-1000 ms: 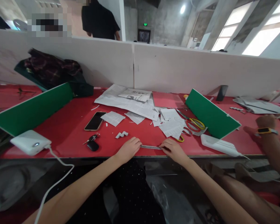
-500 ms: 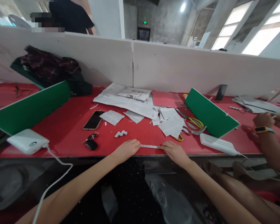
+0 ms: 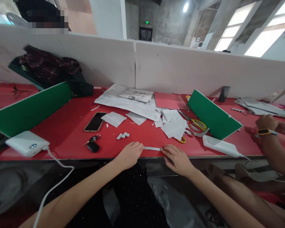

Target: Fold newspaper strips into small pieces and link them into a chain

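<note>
A narrow strip of printed paper [image 3: 152, 148] lies stretched sideways near the front edge of the red table. Its left end is pinched in the closed fingers of my left hand [image 3: 130, 154]. At the other end, the fingertips of my right hand [image 3: 177, 158] touch the strip, while the thumb stands apart lower down, so this hand is open. Just beyond my left hand sits a small zigzag of folded paper pieces [image 3: 123, 136]. Cut paper sheets [image 3: 174, 126] are piled behind my right hand, beside scissors with yellow and red handles [image 3: 197, 125].
To the left are a phone [image 3: 95, 122], keys with a black fob [image 3: 93, 146] and a white power bank [image 3: 27, 144] with a cable. Green dividers [image 3: 215, 114] stand on both sides. A co-worker's hand with a watch [image 3: 267, 125] is at the right. Newspaper [image 3: 125, 100] lies behind.
My right thumb has moved down and away from the fingers. My left hand stays on the strip. A person behind the partition has shifted left.
</note>
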`<action>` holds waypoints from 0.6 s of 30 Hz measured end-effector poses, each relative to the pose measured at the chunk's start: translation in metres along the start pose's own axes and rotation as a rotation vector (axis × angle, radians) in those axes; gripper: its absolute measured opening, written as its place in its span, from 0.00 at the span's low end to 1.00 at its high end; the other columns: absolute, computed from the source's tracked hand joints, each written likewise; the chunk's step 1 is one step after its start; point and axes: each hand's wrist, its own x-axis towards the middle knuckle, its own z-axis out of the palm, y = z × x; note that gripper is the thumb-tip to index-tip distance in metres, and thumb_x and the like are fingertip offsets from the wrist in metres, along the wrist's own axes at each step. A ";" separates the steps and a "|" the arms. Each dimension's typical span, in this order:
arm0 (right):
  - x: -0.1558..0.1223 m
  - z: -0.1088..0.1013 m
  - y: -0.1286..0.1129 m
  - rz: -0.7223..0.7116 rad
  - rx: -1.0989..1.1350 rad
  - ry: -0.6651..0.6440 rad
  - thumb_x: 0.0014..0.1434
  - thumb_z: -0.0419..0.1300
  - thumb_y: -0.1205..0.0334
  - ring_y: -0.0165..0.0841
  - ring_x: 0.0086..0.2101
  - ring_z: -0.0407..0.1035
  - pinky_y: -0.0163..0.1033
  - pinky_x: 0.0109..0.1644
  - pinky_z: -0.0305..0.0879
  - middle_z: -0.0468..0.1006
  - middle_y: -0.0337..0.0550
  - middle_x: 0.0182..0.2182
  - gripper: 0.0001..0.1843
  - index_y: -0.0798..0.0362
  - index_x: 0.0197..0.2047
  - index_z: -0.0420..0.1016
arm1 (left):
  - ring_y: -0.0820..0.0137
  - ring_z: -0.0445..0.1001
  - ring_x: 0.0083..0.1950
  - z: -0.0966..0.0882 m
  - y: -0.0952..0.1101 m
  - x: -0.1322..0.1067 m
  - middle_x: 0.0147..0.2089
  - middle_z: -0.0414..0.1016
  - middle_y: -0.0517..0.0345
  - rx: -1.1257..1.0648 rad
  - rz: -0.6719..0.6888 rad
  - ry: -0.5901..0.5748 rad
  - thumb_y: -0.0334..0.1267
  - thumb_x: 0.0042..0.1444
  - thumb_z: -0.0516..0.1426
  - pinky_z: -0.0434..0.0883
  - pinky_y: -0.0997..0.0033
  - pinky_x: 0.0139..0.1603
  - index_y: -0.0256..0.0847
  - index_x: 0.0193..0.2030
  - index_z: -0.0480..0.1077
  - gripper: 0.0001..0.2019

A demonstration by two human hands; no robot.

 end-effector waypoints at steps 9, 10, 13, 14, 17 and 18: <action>0.018 0.009 -0.022 0.151 -0.116 0.057 0.55 0.54 0.64 0.38 0.38 0.65 0.43 0.44 0.62 0.71 0.47 0.33 0.08 0.54 0.39 0.70 | 0.57 0.67 0.40 -0.011 0.040 0.016 0.40 0.71 0.36 0.098 -0.195 -0.061 0.28 0.54 0.47 0.62 0.58 0.39 0.25 0.48 0.68 0.18; 0.018 0.010 -0.020 0.166 -0.081 0.065 0.56 0.53 0.65 0.38 0.37 0.65 0.42 0.43 0.63 0.71 0.47 0.33 0.08 0.54 0.39 0.70 | 0.57 0.67 0.41 -0.010 0.043 0.016 0.41 0.71 0.36 0.094 -0.218 -0.053 0.29 0.54 0.47 0.62 0.58 0.40 0.24 0.52 0.65 0.19; 0.021 0.012 -0.010 0.192 0.098 0.110 0.59 0.51 0.66 0.36 0.37 0.66 0.40 0.42 0.63 0.72 0.46 0.34 0.09 0.52 0.40 0.70 | 0.57 0.66 0.42 -0.009 0.043 0.014 0.40 0.71 0.38 0.032 -0.217 -0.017 0.29 0.55 0.47 0.63 0.59 0.39 0.26 0.54 0.63 0.20; 0.022 0.011 -0.006 0.199 0.172 0.122 0.59 0.51 0.65 0.36 0.38 0.66 0.40 0.42 0.64 0.72 0.45 0.35 0.08 0.51 0.40 0.70 | 0.57 0.66 0.42 -0.009 0.040 0.015 0.40 0.70 0.40 0.003 -0.199 0.000 0.29 0.55 0.47 0.63 0.60 0.39 0.27 0.52 0.65 0.18; 0.027 0.009 0.006 0.221 0.385 0.099 0.58 0.54 0.63 0.34 0.37 0.67 0.39 0.42 0.64 0.73 0.43 0.34 0.07 0.51 0.38 0.71 | 0.60 0.65 0.43 -0.012 0.031 0.020 0.40 0.69 0.46 -0.106 -0.185 0.032 0.32 0.58 0.47 0.63 0.63 0.41 0.32 0.43 0.69 0.12; 0.030 0.008 0.009 0.226 0.440 0.076 0.57 0.55 0.63 0.33 0.37 0.67 0.38 0.41 0.64 0.73 0.42 0.34 0.06 0.51 0.37 0.72 | 0.61 0.65 0.42 -0.013 0.028 0.022 0.39 0.68 0.47 -0.148 -0.199 0.029 0.34 0.59 0.47 0.64 0.63 0.41 0.33 0.40 0.69 0.11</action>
